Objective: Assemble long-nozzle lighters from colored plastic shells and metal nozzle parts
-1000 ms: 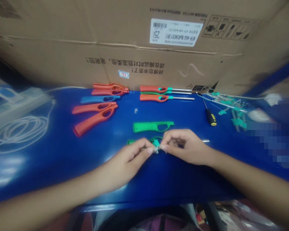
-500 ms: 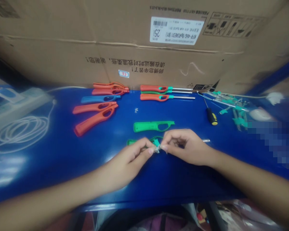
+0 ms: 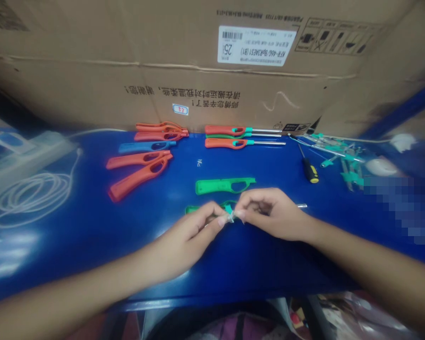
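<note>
Between my fingertips is a small pale part, too small to name. My left hand pinches it from the left, and my right hand pinches close against it from the right. Just behind my fingers lies a green lighter shell half, mostly hidden by my hands. A teal piece shows at its middle, and a metal tube tip sticks out past my right hand. Farther back is a second green shell half, lying alone on the blue table.
Orange shells and a blue shell lie at the left. Stick lighters rest by the cardboard box. Tiny screws sit mid-table. A screwdriver and teal-and-metal parts are right; a coiled white cable is left.
Both hands keep their pinch at the same spot above the green shell half. The whole view has shifted very slightly; nothing on the table has visibly moved.
</note>
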A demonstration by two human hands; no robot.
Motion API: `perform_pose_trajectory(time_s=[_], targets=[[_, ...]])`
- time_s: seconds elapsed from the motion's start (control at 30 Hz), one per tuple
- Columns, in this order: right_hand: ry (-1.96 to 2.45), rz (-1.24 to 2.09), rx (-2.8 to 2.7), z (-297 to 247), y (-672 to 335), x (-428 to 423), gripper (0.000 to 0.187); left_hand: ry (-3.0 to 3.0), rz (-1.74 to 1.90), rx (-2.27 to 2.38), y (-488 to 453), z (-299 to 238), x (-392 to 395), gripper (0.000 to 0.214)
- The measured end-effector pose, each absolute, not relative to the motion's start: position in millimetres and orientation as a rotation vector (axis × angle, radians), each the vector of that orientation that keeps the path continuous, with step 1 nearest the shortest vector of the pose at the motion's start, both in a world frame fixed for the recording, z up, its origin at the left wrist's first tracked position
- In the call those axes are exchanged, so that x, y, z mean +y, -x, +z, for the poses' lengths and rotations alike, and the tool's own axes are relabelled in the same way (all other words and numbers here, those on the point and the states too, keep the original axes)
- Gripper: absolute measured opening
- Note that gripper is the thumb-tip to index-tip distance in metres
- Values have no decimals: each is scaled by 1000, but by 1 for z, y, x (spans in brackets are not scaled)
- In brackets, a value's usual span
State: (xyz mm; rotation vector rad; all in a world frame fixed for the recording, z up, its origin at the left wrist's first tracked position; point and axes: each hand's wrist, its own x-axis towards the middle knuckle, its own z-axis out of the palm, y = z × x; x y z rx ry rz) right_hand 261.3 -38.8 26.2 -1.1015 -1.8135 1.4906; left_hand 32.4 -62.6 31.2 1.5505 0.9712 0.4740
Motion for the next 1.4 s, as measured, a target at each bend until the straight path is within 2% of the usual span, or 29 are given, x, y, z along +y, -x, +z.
perform_pose_trajectory(time_s=[0.2,0.67,1.17,1.4], targets=[[1093,1477,-1775,24,-261,-37,25,-1500,439,974,-33,26,-63,35],[1220,1307,-1828,24,-253,-44,25,-1478,494,1007,-39,25,-65,33],[1145,1416,-1757,23,-257,-41,25,-1302,526,987,-39,25,-64,34],[1165,1369,-1822,25,-259,-40,27,-1349,522,1006,-38,27,-64,37]])
